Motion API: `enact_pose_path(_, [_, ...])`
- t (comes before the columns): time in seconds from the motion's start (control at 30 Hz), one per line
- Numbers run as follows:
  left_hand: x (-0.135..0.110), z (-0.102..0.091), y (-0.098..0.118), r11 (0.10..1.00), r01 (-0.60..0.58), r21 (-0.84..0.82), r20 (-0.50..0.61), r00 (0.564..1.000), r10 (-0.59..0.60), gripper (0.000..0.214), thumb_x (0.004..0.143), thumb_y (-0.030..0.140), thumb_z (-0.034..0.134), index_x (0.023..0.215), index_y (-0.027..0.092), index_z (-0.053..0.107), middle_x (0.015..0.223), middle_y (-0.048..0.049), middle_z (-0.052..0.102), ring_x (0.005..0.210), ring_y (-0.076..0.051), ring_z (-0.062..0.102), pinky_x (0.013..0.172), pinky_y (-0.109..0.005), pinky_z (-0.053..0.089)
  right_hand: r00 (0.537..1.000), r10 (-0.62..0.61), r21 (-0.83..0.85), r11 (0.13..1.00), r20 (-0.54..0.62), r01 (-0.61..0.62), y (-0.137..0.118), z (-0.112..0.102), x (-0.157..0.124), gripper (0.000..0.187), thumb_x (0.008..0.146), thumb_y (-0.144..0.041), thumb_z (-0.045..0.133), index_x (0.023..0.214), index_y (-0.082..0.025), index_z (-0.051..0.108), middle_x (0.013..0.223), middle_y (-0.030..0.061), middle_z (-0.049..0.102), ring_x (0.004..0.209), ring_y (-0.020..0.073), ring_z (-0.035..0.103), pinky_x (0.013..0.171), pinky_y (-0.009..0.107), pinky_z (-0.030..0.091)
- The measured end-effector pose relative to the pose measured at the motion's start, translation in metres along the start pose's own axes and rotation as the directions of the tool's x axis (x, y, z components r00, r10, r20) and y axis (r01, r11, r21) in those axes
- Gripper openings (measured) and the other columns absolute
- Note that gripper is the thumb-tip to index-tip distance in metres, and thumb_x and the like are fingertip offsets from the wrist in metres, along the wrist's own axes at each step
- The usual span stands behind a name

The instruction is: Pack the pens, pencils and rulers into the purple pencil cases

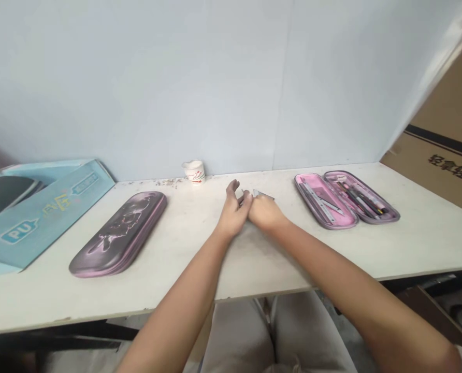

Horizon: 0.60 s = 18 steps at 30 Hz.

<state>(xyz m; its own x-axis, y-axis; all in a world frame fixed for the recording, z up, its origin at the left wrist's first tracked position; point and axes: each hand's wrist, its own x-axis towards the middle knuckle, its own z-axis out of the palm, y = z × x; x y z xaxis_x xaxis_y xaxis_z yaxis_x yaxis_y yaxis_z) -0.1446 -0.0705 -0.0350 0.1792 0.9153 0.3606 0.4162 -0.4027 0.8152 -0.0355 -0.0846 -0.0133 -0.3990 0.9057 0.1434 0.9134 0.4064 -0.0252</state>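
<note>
Over the middle of the table, my left hand (234, 211) and my right hand (265, 211) meet at the fingertips. The fingers of my left hand are apart, and its thumb side touches the right hand. My right hand is closed, its fingers mostly hidden behind its back. A thin, grey, pointed piece (262, 195) sticks out beyond its knuckles; its kind is too small to tell. To the right lies an unzipped pencil case (305, 182), pink inside, holding a ruler (319, 203), a white pointed tool and several pens (361, 199).
A closed dark pencil case (128, 228) with a rabbit print lies at the left. Beyond it is a light blue carton (56, 212) holding another dark case (9, 194). A paper cup (195, 172) stands by the wall, near eraser-like crumbs (171, 183). Cardboard boxes (441, 134) stand right.
</note>
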Motion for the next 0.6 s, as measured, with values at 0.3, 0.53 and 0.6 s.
enact_pose_path(0.3, [0.008, 0.08, 0.059, 0.825, -0.535, 0.184, 0.444, 0.794, 0.416, 0.057, 0.091, 0.043, 0.03, 0.139, 0.012, 0.024, 0.151, -0.0144, 0.015, 0.14, -0.02, 0.012, 0.114, -0.037, 0.018, 0.776, 0.444, 0.249, 0.896, -0.448, -0.369, 0.113, -0.011, -0.063, 0.039, 0.091, -0.023, 0.026, 0.121, -0.009, 0.045, 0.097, 0.0158, 0.066, 0.092, 0.0251, 0.06, 0.078, 0.032, 0.041])
enact_pose_path(0.53, [0.035, 0.133, 0.06, 0.794, -0.507, 0.335, 0.563, 0.783, 0.262, 0.054, 0.093, 0.042, 0.022, 0.137, 0.013, 0.032, 0.146, -0.0141, 0.029, 0.137, -0.022, 0.022, 0.112, -0.044, 0.02, 0.757, 0.58, 0.241, 0.814, -0.301, -0.528, 0.151, 0.005, -0.077, 0.031, 0.088, -0.018, 0.033, 0.112, -0.01, 0.05, 0.094, 0.014, 0.063, 0.086, 0.0235, 0.059, 0.072, 0.031, 0.04])
enact_pose_path(0.6, [0.041, 0.136, 0.056, 0.796, -0.504, 0.335, 0.589, 0.772, 0.24, 0.051, 0.093, 0.041, 0.02, 0.134, 0.015, 0.038, 0.143, -0.0119, 0.036, 0.135, -0.021, 0.027, 0.111, -0.044, 0.022, 0.761, 0.581, 0.179, 0.813, -0.289, -0.553, 0.152, 0.007, -0.076, 0.026, 0.085, -0.019, 0.039, 0.102, -0.009, 0.055, 0.099, 0.0173, 0.059, 0.094, 0.0264, 0.055, 0.074, 0.032, 0.04])
